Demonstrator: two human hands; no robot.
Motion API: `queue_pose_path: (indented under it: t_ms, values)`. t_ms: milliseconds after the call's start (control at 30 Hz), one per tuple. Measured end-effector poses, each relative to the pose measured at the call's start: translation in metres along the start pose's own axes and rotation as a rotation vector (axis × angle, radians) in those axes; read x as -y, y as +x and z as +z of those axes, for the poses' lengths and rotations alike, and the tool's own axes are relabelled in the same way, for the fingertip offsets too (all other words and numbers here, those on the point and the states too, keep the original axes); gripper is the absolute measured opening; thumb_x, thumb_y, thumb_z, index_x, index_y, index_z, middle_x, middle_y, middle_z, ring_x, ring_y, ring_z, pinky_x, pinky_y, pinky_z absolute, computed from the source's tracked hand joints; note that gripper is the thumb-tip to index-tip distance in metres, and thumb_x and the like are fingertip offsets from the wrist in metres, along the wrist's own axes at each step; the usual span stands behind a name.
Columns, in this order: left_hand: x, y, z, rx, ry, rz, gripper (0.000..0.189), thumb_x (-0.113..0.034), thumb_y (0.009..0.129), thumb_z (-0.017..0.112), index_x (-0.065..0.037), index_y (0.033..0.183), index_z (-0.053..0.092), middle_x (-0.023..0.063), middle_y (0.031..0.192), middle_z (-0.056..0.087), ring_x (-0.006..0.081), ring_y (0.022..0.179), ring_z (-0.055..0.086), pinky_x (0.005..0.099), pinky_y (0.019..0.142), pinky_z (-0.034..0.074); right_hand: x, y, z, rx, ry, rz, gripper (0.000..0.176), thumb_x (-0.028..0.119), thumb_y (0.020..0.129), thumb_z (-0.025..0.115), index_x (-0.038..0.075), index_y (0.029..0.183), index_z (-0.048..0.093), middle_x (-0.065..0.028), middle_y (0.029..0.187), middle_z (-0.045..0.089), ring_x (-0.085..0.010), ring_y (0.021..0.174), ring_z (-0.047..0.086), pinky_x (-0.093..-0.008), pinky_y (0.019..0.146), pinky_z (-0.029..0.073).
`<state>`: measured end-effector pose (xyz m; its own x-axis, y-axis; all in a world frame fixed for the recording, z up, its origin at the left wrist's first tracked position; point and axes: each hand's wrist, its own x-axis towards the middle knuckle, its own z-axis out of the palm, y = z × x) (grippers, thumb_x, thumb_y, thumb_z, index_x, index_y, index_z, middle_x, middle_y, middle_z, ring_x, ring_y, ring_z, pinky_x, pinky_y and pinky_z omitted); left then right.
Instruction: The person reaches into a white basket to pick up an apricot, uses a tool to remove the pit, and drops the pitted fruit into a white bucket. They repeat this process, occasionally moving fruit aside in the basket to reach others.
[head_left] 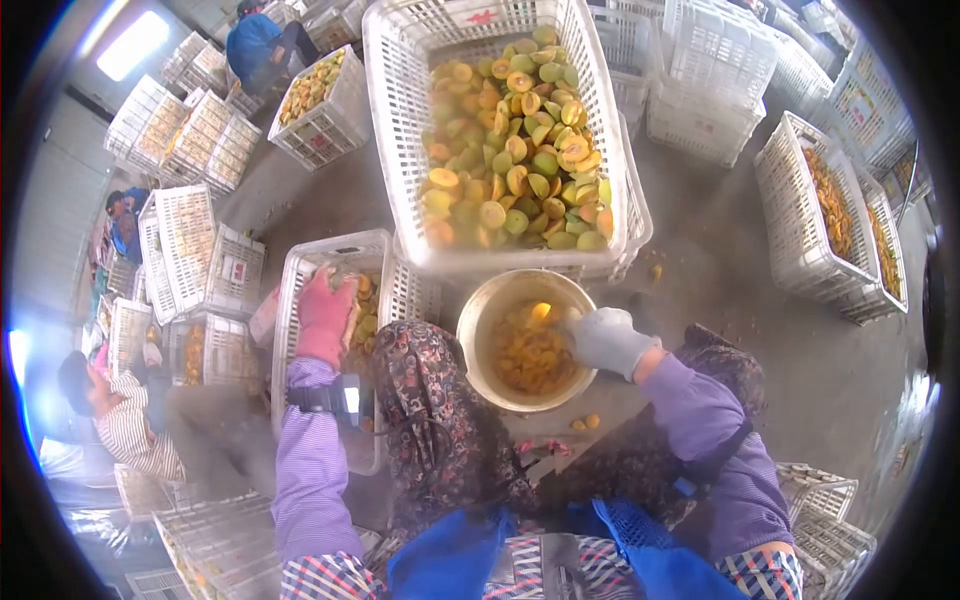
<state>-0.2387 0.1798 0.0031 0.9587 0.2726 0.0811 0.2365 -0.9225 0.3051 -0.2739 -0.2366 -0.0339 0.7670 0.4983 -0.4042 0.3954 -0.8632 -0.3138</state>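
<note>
My left hand (326, 318), in a pink glove, reaches into a white crate (283, 345) of cut fruit on the left. Its fingers are bent, and what lies under them is hidden. In a whitish glove, my right hand (605, 342) is closed at the right rim of a round bucket (468, 345). Anything inside its fingers is hidden. Orange fruit pieces (525, 355) lie in the bucket. Beyond it, a large white crate (385, 130) holds many green and orange fruit halves (530, 150).
Stacked white crates (700, 90) stand behind, with crates of orange pieces (825, 205) at the right. A person in stripes (135, 430) sits at the left, another in blue (252, 45) at the back. Fruit pieces (586, 423) lie on the floor near the bucket.
</note>
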Motion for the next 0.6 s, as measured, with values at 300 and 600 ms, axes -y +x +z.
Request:
queue_pose_path:
  t_ms: [300, 600]
  values:
    - [-0.194, 0.047, 0.074, 0.227, 0.151, 0.441, 0.056, -0.033, 0.086, 0.057, -0.008, 0.135, 0.046, 0.0235, 0.142, 0.039, 0.0417, 0.130, 0.040, 0.0461, 0.107, 0.036, 0.010, 0.004, -0.023, -0.140, 0.129, -0.016, 0.026, 0.024, 0.087, 0.055, 0.004, 0.104, 0.058, -0.0158, 0.081, 0.068, -0.0326, 0.076, 0.068, -0.0435, 0.062, 0.052]
    - [-0.189, 0.050, 0.100, 0.424, -0.545, 0.234, 0.038, -0.021, 0.090, 0.054, -0.004, 0.124, 0.051, 0.0171, 0.120, 0.055, 0.0301, 0.107, 0.056, 0.0406, 0.090, 0.049, 0.003, 0.019, -0.022, -0.631, 0.310, -0.161, 0.026, 0.018, 0.089, 0.054, 0.001, 0.108, 0.049, -0.0158, 0.073, 0.065, -0.0346, 0.067, 0.065, -0.0460, 0.059, 0.051]
